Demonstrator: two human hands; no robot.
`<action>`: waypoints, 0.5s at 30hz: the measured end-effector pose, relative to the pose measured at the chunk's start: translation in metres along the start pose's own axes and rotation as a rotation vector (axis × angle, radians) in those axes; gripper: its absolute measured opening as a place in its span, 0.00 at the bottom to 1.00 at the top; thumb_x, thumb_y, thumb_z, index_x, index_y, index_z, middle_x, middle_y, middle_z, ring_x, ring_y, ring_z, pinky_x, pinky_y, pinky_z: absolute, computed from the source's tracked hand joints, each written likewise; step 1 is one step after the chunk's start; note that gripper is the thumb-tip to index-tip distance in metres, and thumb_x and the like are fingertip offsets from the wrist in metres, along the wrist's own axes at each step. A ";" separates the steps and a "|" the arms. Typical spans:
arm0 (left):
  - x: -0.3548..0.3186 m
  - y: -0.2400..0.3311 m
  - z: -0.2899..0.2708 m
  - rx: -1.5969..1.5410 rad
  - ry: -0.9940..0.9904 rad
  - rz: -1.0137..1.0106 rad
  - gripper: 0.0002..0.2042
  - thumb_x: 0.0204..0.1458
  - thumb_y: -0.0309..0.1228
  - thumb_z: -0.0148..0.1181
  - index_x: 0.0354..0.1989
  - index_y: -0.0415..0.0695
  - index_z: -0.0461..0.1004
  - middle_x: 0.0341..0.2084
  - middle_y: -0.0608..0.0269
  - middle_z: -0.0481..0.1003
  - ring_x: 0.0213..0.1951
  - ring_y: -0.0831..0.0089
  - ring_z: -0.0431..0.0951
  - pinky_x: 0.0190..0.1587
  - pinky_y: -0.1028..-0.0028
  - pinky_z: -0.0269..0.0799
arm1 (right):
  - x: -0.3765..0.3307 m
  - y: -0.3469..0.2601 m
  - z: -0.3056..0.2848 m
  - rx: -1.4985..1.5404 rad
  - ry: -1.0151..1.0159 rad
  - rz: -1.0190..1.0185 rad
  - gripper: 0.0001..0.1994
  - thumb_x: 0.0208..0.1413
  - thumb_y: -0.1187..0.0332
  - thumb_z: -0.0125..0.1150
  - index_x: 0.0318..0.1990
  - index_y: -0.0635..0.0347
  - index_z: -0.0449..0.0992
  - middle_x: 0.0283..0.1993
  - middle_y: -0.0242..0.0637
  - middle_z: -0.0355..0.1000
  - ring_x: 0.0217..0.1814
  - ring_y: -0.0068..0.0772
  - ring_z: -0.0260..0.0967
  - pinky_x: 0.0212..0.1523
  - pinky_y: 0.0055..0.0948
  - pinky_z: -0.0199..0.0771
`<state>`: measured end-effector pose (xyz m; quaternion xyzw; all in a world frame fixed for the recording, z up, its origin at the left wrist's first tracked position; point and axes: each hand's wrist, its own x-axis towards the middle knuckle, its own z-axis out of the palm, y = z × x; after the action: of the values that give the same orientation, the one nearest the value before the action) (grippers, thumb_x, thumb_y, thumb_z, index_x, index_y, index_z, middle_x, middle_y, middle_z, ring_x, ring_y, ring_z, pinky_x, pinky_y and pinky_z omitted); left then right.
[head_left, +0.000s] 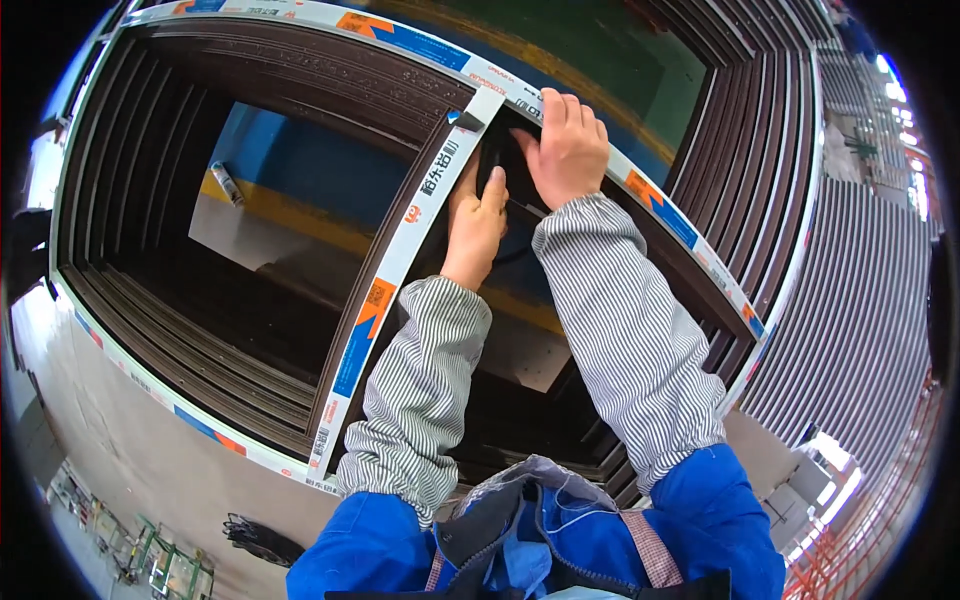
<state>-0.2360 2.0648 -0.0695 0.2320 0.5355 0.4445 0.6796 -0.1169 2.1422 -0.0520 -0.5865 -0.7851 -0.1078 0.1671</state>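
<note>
A stack of dark brown metal frames lies in front of me, its top edges covered with white printed film. My left hand [475, 228] is inside the right-hand opening, close against the film-covered crossbar [398, 245]. Its thumb points up and its fingers curl around something dark that I cannot make out. My right hand [570, 155] rests over the far outer bar [640, 180], fingers stretched across it and thumb apart, pointing at the corner by the crossbar. A small dark piece [467, 120] sits on the crossbar near that corner. The inside of the corner is in shadow.
A small spray can or tube [227, 184] lies below, seen through the left opening. More dark frames [750, 150] are stacked at the far right, beside many grey metal profiles [850, 310]. A black coiled bundle [262, 538] is on the floor at lower left.
</note>
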 end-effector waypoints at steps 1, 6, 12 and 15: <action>-0.001 0.001 0.004 -0.146 -0.010 -0.005 0.28 0.63 0.34 0.50 0.70 0.46 0.50 0.22 0.71 0.64 0.19 0.83 0.60 0.20 0.81 0.57 | -0.002 0.001 0.001 0.005 0.008 0.024 0.26 0.44 0.59 0.71 0.50 0.56 0.69 0.42 0.34 0.71 0.44 0.38 0.70 0.43 0.38 0.68; 0.007 0.009 0.002 -0.341 0.022 -0.109 0.15 0.66 0.39 0.47 0.56 0.47 0.61 0.17 0.77 0.55 0.14 0.87 0.51 0.17 0.81 0.49 | 0.003 -0.007 0.002 0.049 0.031 0.112 0.25 0.43 0.61 0.72 0.48 0.56 0.69 0.40 0.34 0.71 0.43 0.38 0.70 0.42 0.37 0.68; 0.007 0.016 0.010 -0.457 0.026 -0.130 0.09 0.66 0.41 0.45 0.40 0.50 0.60 0.17 0.73 0.56 0.14 0.84 0.52 0.17 0.80 0.50 | 0.005 -0.011 -0.004 0.048 -0.063 0.152 0.24 0.42 0.60 0.72 0.47 0.54 0.70 0.42 0.34 0.70 0.45 0.38 0.69 0.44 0.36 0.68; 0.009 0.028 0.020 -0.480 0.118 -0.180 0.12 0.66 0.41 0.44 0.33 0.49 0.59 0.16 0.73 0.55 0.14 0.82 0.51 0.17 0.77 0.49 | 0.012 -0.009 -0.007 0.038 0.009 0.141 0.24 0.42 0.59 0.72 0.45 0.55 0.69 0.39 0.34 0.69 0.42 0.37 0.68 0.42 0.37 0.67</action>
<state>-0.2271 2.0901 -0.0456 -0.0108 0.4717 0.5095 0.7196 -0.1275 2.1471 -0.0406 -0.6365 -0.7431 -0.0837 0.1888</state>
